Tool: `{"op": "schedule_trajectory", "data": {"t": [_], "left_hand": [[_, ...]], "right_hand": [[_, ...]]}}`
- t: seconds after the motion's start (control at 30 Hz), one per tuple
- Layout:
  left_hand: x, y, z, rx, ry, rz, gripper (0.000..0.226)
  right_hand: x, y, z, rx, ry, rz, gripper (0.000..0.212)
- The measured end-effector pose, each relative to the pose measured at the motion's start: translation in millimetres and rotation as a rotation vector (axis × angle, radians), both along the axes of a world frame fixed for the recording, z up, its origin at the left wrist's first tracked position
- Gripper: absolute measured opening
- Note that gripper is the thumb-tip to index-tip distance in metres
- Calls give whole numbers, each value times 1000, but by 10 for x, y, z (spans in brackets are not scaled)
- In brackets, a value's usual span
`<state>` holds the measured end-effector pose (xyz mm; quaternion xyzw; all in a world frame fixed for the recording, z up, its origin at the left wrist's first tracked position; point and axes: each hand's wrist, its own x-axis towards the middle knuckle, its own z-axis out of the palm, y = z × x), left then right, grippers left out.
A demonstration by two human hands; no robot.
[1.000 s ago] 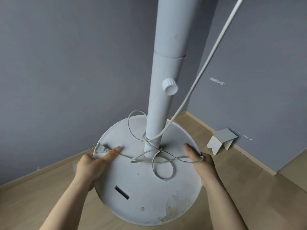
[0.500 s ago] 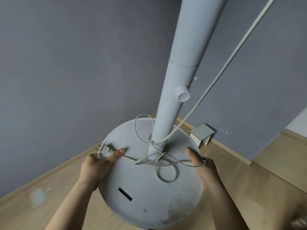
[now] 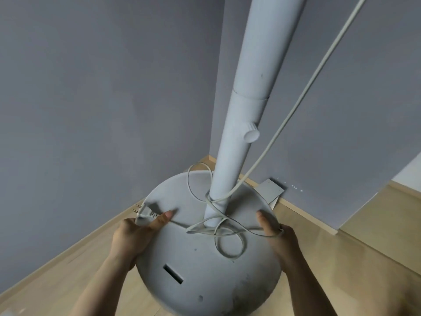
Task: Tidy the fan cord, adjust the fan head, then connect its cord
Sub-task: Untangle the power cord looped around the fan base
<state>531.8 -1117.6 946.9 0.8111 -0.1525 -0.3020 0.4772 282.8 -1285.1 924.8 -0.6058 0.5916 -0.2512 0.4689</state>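
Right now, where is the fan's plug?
Head view, left side: the plug lies on the left rim of the fan base, pinned under the thumb of the left hand, prongs toward the grey wall.

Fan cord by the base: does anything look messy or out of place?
The cord lies in loose, crossing loops on the base and around the pole, not coiled. Its plug sits at the rim under the left hand. Dark smudges mark the base's near edge.

Grey walls (image 3: 91, 110) meet a wooden floor (image 3: 364, 258), a small grey panel (image 3: 272, 190) sitting by the baseboard (image 3: 307, 216).
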Motion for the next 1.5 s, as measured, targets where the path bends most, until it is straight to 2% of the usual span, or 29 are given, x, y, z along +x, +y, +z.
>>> {"op": "schedule_trajectory", "data": {"t": [0.1, 0.2, 0.33, 0.4, 0.67, 0.93, 1.1, 1.37, 1.5], "left_hand": [[99, -407, -36, 14, -23, 11, 66], [180, -840, -54, 23, -40, 36, 60], [234, -1487, -20, 9, -40, 90, 82], [257, -1793, -3, 10, -49, 118, 86], [384, -2731, -93, 15, -28, 226, 68], [941, -3774, -243, 35, -33, 235, 73], [1377, -4450, -164, 58, -72, 217, 60], [1779, -5334, -175, 66, -77, 246, 55], [1907, -5781, -268, 88, -50, 310, 61]], "right_hand": [[129, -427, 8, 46, 10, 4, 57], [259, -929, 10, 42, -24, 40, 54], [417, -1697, 42, 45, -3, 61, 56], [485, -2071, 60, 46, 10, 68, 58], [805, -3237, -44, 87, 0, 130, 55], [1336, -4267, -132, 52, 59, 176, 46], [1745, -4884, -101, 19, 106, 124, 52], [2165, -5792, -174, 32, 142, 156, 57], [2377, -6350, -217, 45, 138, 210, 59]]}}
